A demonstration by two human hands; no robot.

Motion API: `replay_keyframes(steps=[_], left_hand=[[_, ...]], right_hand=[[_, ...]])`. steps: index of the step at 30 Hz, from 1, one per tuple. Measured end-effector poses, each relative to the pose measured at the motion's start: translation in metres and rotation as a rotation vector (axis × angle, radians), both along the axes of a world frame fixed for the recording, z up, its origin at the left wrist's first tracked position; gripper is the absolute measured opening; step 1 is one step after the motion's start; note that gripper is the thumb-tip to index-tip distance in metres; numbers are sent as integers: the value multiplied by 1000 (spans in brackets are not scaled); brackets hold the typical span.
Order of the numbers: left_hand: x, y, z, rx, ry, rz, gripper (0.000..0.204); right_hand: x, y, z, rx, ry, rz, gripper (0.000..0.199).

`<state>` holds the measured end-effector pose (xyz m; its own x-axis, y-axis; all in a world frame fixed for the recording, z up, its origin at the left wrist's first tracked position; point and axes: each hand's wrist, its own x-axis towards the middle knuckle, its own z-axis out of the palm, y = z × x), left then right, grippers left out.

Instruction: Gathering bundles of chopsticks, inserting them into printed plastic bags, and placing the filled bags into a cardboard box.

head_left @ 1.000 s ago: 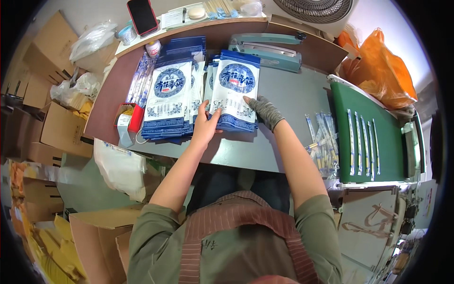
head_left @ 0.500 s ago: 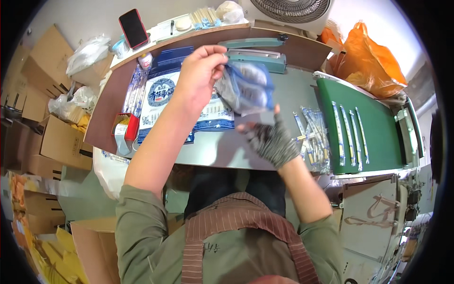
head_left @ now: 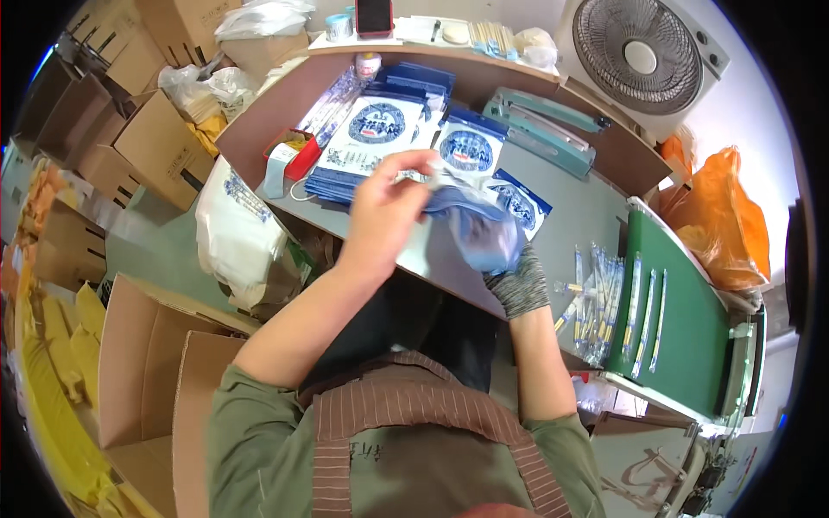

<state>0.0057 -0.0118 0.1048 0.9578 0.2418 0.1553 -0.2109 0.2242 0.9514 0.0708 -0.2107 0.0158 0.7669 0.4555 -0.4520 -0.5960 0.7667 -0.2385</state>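
Note:
A blue, partly see-through plastic pouch [head_left: 488, 237] hangs above the table's front edge, blurred by motion. My bare left hand [head_left: 380, 216] pinches it by its upper left edge. On my right hand [head_left: 522, 281] is a grey knitted glove with cut-off fingers; it lies against the pouch's lower right side, its fingers hidden behind the plastic. Flat blue-and-white printed pouches [head_left: 367, 129] are stacked at the back left, and single ones [head_left: 466, 147] lie just beyond my hands. To the right is a heap of thin sticks in clear, blue-patterned wrappers [head_left: 596, 302].
A green belt [head_left: 686, 319] with three wrapped sticks stands at the right. A teal bag sealer [head_left: 544, 129] lies along the raised back board. The red box [head_left: 294, 155] sits at the left. Below left stands an open carton [head_left: 142, 363]. A fan [head_left: 639, 56] is behind.
The view has turned left. The pouch has come lower and nearer me, and my right hand now meets it. Fewer wrapped sticks lie on the green belt.

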Motion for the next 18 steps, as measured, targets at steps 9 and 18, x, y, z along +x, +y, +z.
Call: replay_keyframes(steps=[9,18], left_hand=[[-50,16,-114,-1147,518,-487,66],[-50,-8,-141,-944,643,-723,63]], right_hand=[[-78,-45,-39,-402,-207,130,50],[-149,-39,-1,-885,-394,536,45]])
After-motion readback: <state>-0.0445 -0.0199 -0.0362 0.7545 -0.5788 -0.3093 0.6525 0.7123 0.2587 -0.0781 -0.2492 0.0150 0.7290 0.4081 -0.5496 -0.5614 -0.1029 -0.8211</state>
